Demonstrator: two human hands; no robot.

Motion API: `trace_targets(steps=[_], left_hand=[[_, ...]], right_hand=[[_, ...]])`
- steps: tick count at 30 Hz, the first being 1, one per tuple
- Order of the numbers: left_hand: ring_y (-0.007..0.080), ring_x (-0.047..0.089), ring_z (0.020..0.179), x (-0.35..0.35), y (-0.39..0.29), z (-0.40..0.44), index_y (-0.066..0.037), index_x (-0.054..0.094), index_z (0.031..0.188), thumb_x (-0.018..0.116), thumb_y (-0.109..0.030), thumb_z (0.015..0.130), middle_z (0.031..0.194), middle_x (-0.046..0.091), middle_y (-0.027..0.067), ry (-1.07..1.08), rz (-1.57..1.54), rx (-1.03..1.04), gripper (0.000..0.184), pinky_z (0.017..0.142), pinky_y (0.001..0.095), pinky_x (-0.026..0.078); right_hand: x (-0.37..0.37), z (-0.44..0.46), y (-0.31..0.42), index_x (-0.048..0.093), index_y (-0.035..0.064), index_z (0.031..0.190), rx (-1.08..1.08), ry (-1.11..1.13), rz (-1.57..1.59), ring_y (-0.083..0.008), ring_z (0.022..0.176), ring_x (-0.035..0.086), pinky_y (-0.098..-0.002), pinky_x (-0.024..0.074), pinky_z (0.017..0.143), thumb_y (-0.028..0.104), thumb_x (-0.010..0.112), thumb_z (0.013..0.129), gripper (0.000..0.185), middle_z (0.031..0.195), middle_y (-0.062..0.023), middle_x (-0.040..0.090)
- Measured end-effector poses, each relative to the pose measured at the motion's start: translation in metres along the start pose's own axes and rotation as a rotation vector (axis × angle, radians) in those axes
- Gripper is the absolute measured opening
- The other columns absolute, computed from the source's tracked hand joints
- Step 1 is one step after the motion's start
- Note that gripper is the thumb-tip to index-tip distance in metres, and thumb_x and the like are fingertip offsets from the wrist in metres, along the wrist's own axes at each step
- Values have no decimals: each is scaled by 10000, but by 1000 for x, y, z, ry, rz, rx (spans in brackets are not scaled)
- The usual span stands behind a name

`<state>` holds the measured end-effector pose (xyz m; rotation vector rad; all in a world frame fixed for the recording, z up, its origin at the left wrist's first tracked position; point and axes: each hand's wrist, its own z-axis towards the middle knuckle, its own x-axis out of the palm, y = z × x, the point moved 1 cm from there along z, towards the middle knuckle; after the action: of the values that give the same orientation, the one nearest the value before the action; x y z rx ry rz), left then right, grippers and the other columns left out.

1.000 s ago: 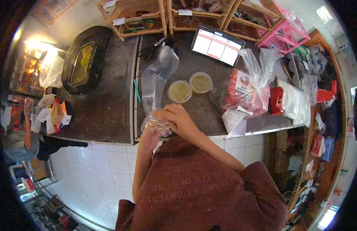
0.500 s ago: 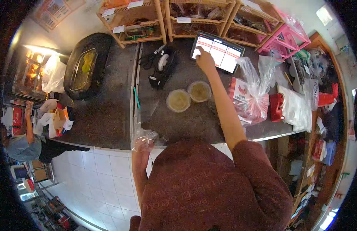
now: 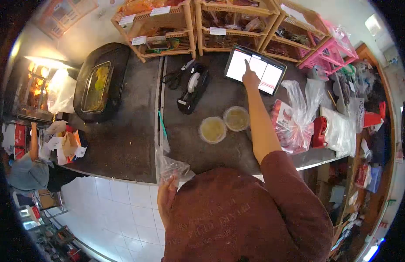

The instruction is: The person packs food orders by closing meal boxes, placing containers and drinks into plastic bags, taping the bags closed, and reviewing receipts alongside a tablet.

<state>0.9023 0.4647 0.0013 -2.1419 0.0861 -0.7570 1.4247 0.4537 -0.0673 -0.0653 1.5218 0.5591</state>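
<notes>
Near the counter's front edge my left hand (image 3: 168, 192) is closed on a clear plastic bag (image 3: 172, 167), which hangs crumpled over the edge. My right hand (image 3: 251, 77) reaches across the counter, its index finger extended onto the screen of a tablet (image 3: 265, 72); the other fingers are curled, with nothing visible in them. Two round lidded tubs of pale yellowish content, a nearer one (image 3: 212, 130) and a farther one (image 3: 236, 118), sit side by side left of my right forearm. A black tape dispenser (image 3: 193, 88) stands behind them.
Tied clear bag with red packages (image 3: 294, 126) sits right of my forearm. Beyond it are a red object (image 3: 319, 132) and white bags (image 3: 340, 131). Wicker shelves (image 3: 230, 41) line the back. A black roaster (image 3: 99, 83) stands left. A co-worker (image 3: 30, 172) is at far left.
My right hand has left the plastic bag and moved forward to the tablet, where the screen content has changed. My left hand has kept the bag, now lower and more crumpled. The view has shifted slightly.
</notes>
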Motion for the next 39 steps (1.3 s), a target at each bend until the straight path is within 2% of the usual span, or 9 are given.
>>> trace_targets(steps=[6,13,18,20,22,24,27,33,39], left_hand=[[216,494,1012,-5,2,18,-6,337,1229,536,-39,808,1127,472,133,-24,-340,-166,466,885,317,423],[252,482,1056,-20,16,18,-5,343,1237,556,-120,823,1184,454,143,-32,-53,-78,481,894,350,423],[232,495,1043,26,-14,11,-10,366,1227,560,-179,834,1162,476,147,-37,-362,-249,470,853,317,453],[229,499,1038,-29,19,37,-16,378,1220,548,-183,842,1153,484,150,-68,-341,-302,447,838,304,461],[229,509,1023,-33,14,25,-21,395,1207,539,-182,847,1147,490,141,15,3,-172,420,830,308,466],[227,519,1005,-36,15,27,-24,406,1201,529,-187,853,1143,494,130,0,10,-198,404,823,314,470],[219,532,981,-36,21,38,-26,412,1202,517,-201,860,1144,496,112,-57,-316,-332,398,816,320,474],[204,516,1002,-12,9,16,-37,397,1228,492,-209,875,1177,476,109,69,192,27,404,857,330,451],[218,514,994,-20,11,24,-47,407,1213,491,-201,873,1161,480,123,-82,-370,-314,381,854,339,447]], right_hand=[[-9,7,5,193,277,1350,-35,-110,32,-302,578,589,-431,445,489,104,478,741,694,705,-167,601],[11,-32,-4,222,320,1334,-139,-44,-84,-299,629,596,-417,469,541,66,458,765,666,696,-151,588],[21,-36,-10,232,327,1329,-176,-44,-143,-296,626,594,-417,479,553,74,464,775,652,710,-147,585],[24,-36,-13,263,337,1316,-171,-47,-166,-278,599,597,-399,482,510,74,445,788,617,681,-127,567],[23,-37,-12,271,334,1314,-174,-44,-156,-276,595,595,-396,482,501,84,457,787,612,678,-122,565],[13,-37,-1,256,316,1324,-184,-38,-117,-290,616,590,-406,480,526,104,499,771,640,704,-131,579],[-2,-44,22,252,310,1325,-222,-152,-28,-281,607,587,-403,479,514,120,512,770,642,717,-127,581],[10,-42,19,242,292,1329,-184,-71,-63,-276,617,591,-392,487,524,125,564,750,683,712,-130,582],[15,-49,15,239,284,1332,-174,-68,-50,-274,568,588,-389,484,496,193,594,751,687,668,-110,575]])
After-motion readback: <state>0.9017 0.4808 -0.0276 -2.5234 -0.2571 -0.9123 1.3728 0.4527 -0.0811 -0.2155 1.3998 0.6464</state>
